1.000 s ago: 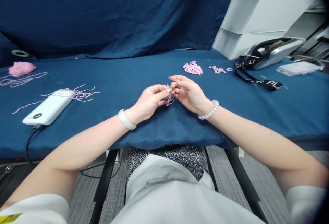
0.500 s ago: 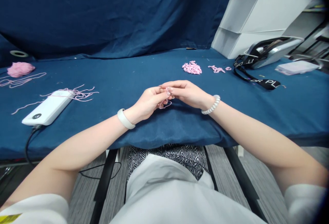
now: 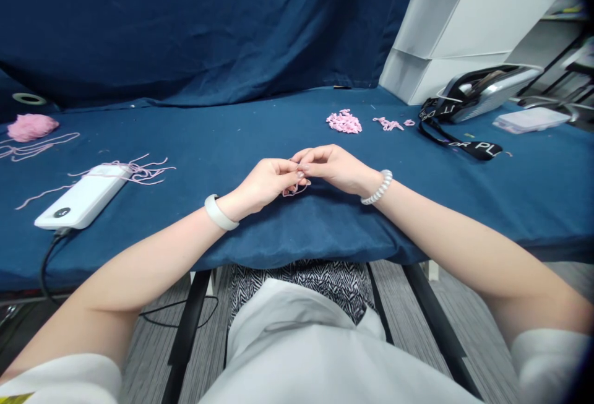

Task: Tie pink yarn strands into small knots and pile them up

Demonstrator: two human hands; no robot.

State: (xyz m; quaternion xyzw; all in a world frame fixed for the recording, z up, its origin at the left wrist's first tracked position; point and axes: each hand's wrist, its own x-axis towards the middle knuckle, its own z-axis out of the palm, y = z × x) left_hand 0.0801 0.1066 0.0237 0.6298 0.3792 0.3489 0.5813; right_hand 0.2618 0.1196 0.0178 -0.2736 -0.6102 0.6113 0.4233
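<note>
My left hand (image 3: 268, 184) and my right hand (image 3: 328, 164) meet fingertip to fingertip above the front part of the blue cloth-covered table (image 3: 223, 144). Both are closed in a pinch on a thin pink strand of yarn (image 3: 292, 192). A small loop of it hangs below the fingers; the rest is hidden behind them. Beyond my right hand lies a small heap of pink yarn pieces (image 3: 344, 121), with a few loose pink pieces (image 3: 388, 124) to its right.
A white power bank (image 3: 86, 197) with a black cable stands at left, cut pink yarn strands (image 3: 143, 172) across its far end. Farther left sits a pink yarn ball (image 3: 32, 127). At right are a lettered black strap (image 3: 482, 149), a grey case (image 3: 492, 91) and a flat clear box (image 3: 531, 120).
My fingers have shifted slightly around the strand, and the loop below them has changed shape a little. The whole view has moved slightly; the things on the table stay in place.
</note>
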